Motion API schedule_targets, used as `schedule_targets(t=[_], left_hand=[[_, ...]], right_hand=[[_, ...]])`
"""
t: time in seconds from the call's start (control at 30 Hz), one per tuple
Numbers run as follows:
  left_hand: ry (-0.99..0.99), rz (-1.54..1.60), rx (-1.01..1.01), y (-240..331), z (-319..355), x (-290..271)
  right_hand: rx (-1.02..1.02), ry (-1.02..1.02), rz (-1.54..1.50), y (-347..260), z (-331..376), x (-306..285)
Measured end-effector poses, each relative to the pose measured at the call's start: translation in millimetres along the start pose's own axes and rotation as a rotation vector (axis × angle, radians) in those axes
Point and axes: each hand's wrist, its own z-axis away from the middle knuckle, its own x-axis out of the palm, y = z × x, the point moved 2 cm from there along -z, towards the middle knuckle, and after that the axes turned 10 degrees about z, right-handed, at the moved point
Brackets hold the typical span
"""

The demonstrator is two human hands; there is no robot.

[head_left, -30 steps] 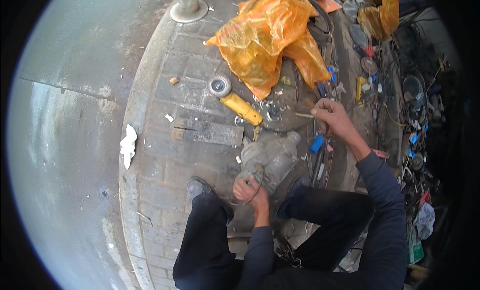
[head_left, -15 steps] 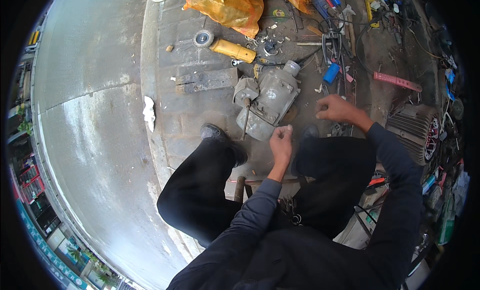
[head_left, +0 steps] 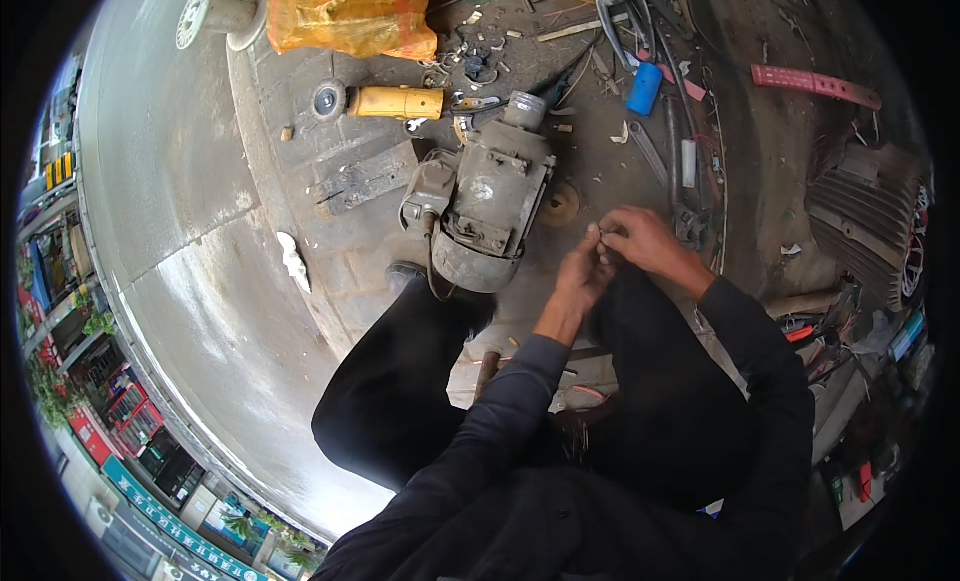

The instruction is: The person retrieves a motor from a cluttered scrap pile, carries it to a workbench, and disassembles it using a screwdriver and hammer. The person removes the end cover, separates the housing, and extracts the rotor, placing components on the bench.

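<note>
My left hand and my right hand meet above my right knee, fingertips pinched together. Between them is something small and dark, too small to name. Just left of my hands a grey electric motor lies on the ground, with a terminal box on its left side and a cable running down from it. Neither hand touches the motor.
Beyond the motor lie a yellow angle grinder, a wooden block and an orange bag. To the right are a gear puller, a blue cylinder, a wrench and a finned motor housing.
My hands were apart and now meet at the fingertips; the right came down and left, the left moved right. The view has shifted, so the motor shows further left.
</note>
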Motion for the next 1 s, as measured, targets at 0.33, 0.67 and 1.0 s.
schedule_targets(t=[0.33,0.67,1.0], left_hand=[[0.324,-1.177,0.218,17.2,-14.9,8.9],[-0.079,-2.539,1.344,69.4,55.4,158.3],[0.317,-2.600,1.424,114.3,30.4,149.8]], right_hand=[[0.154,0.173,0.011,78.6,-11.9,37.5],[0.495,0.262,0.161,130.9,-51.7,47.0],[0.408,0.115,0.000,80.5,-74.0,37.6]])
